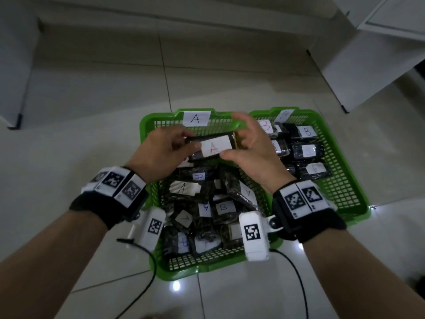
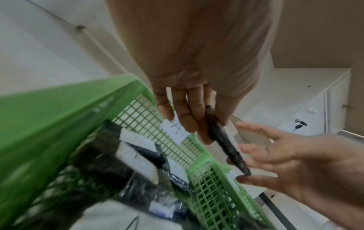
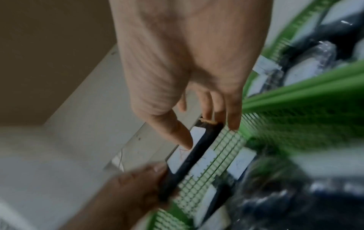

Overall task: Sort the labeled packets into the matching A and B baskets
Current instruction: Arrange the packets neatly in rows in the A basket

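Note:
A dark packet with a white label and a red A is held above the green baskets. My left hand grips its left end. My right hand pinches its right end, thumb on the label's lower corner, index finger raised. In the left wrist view the packet shows edge-on between the left hand and right hand. The right wrist view shows the packet under my right thumb. The far-left basket carries an A label. The right basket carries a B label and holds several B packets.
The near green basket under my wrists holds several mixed A and B packets. White cabinets stand at the far left and the far right. Black cables trail over the tiled floor near the front.

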Demonstrator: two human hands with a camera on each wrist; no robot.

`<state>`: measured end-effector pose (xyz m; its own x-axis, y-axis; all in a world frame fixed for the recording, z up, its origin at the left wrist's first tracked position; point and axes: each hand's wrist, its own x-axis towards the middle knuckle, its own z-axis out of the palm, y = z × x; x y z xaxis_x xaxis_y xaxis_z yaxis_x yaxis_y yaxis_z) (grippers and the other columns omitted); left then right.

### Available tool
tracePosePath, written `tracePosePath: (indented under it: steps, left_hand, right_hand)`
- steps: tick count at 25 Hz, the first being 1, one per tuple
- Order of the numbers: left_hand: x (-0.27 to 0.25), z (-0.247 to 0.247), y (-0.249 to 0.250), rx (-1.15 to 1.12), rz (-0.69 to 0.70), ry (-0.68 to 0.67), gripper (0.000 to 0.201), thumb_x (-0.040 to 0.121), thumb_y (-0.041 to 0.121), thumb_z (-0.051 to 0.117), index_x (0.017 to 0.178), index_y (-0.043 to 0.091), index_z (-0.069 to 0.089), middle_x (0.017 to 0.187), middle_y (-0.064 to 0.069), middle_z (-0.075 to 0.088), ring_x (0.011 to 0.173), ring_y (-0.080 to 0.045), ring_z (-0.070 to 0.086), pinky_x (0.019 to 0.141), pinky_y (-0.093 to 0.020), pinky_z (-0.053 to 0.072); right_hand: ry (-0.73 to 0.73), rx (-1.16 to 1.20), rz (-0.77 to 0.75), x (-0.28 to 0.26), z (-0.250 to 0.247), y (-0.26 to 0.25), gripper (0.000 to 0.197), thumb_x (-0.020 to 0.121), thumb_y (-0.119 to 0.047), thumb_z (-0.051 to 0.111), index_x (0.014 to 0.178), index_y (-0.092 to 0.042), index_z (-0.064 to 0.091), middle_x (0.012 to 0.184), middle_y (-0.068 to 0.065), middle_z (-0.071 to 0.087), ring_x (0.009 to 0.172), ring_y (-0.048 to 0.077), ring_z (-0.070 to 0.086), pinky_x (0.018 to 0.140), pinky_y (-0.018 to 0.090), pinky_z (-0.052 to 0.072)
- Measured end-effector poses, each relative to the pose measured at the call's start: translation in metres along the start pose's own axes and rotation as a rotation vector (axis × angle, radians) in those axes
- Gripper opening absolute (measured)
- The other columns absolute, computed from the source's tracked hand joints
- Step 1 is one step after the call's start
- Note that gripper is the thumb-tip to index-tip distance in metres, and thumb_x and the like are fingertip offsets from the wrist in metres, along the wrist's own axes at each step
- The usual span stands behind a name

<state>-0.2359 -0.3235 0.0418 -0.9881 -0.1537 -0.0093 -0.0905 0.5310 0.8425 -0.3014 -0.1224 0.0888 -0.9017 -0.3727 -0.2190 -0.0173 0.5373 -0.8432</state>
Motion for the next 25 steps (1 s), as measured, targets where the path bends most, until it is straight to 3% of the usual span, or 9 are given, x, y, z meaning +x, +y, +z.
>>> tracePosePath:
  steps: [2,4,7,11,15,18,20,22,25]
  left_hand:
    - [0.017,-0.003,0.012,0.075,0.043,0.034,0.022,0.092,0.037,0.065,0.106,0.021,0.071,0.079,0.007,0.071,0.069,-0.008,0.066,0.060,-0.022,0.052]
    - [0.031,-0.003,0.022,-0.019,0.060,0.021,0.019,0.094,0.035,0.065,0.100,0.021,0.074,0.070,0.009,0.071,0.064,-0.007,0.067,0.060,-0.020,0.051]
    - [0.044,0.000,0.028,-0.259,0.034,-0.082,0.014,0.097,0.018,0.062,0.102,0.012,0.073,0.077,0.003,0.077,0.070,-0.013,0.073,0.072,-0.030,0.060]
    - [0.044,0.014,0.019,-0.126,-0.016,-0.205,0.011,0.091,0.013,0.067,0.100,0.016,0.073,0.088,0.007,0.077,0.081,-0.005,0.073,0.083,-0.026,0.058]
    - [0.047,0.008,-0.002,0.361,0.097,-0.045,0.013,0.089,0.013,0.062,0.098,0.014,0.070,0.097,0.001,0.071,0.086,-0.016,0.066,0.077,-0.027,0.052]
    - [0.045,0.006,-0.005,0.678,0.012,-0.355,0.017,0.086,0.024,0.066,0.099,0.013,0.069,0.099,-0.002,0.067,0.092,-0.022,0.064,0.079,-0.034,0.054]
    - [0.044,0.009,-0.004,0.732,-0.016,-0.482,0.025,0.082,0.030,0.073,0.101,0.014,0.072,0.100,-0.003,0.067,0.092,-0.022,0.064,0.082,-0.036,0.055]
    - [0.043,0.007,-0.003,0.715,-0.036,-0.499,0.031,0.080,0.030,0.077,0.107,0.017,0.071,0.107,-0.002,0.066,0.097,-0.022,0.062,0.086,-0.037,0.054]
    - [0.042,0.006,-0.002,0.772,-0.041,-0.525,0.040,0.077,0.025,0.080,0.112,0.015,0.065,0.112,-0.004,0.064,0.102,-0.025,0.062,0.083,-0.033,0.051]
  right_hand:
    - [-0.009,-0.366,-0.215,0.007,-0.007,-0.005,0.083,0.074,-0.008,0.083,0.144,-0.037,0.049,0.138,-0.009,0.052,0.125,0.007,0.048,0.100,0.020,0.040]
    - [-0.049,-0.595,-0.322,0.016,-0.015,-0.009,0.061,0.075,-0.017,0.086,0.132,-0.025,0.065,0.123,-0.006,0.063,0.111,0.011,0.055,0.096,0.027,0.045]
    - [-0.141,-0.611,-0.227,0.032,-0.019,-0.006,0.038,0.082,-0.020,0.083,0.118,-0.019,0.071,0.100,-0.010,0.064,0.092,0.011,0.060,0.081,0.024,0.050]
    - [-0.311,-0.540,-0.080,0.039,0.005,0.020,0.051,0.083,-0.022,0.083,0.131,-0.020,0.064,0.112,-0.006,0.069,0.096,0.013,0.067,0.090,0.035,0.057]
    - [-0.284,-0.624,0.006,0.051,0.017,0.032,0.042,0.084,-0.012,0.080,0.124,-0.016,0.068,0.111,0.000,0.070,0.102,0.018,0.068,0.090,0.028,0.053]
    - [-0.370,-0.751,0.085,0.056,0.025,0.029,0.049,0.085,-0.030,0.080,0.128,-0.011,0.067,0.125,0.006,0.068,0.116,0.024,0.064,0.094,0.031,0.049]
    - [-0.388,-0.681,0.132,0.060,0.030,0.026,0.035,0.086,-0.043,0.077,0.093,-0.009,0.073,0.093,0.008,0.071,0.088,0.022,0.068,0.077,0.034,0.052]
    - [-0.393,-0.643,0.172,0.064,0.036,0.024,0.041,0.088,-0.042,0.077,0.065,-0.013,0.058,0.064,0.001,0.056,0.061,0.015,0.055,0.056,0.029,0.040]
    - [-0.375,-0.555,0.197,0.064,0.035,0.017,0.022,0.091,-0.030,0.075,0.090,-0.009,0.071,0.087,0.005,0.070,0.079,0.017,0.066,0.065,0.027,0.051]
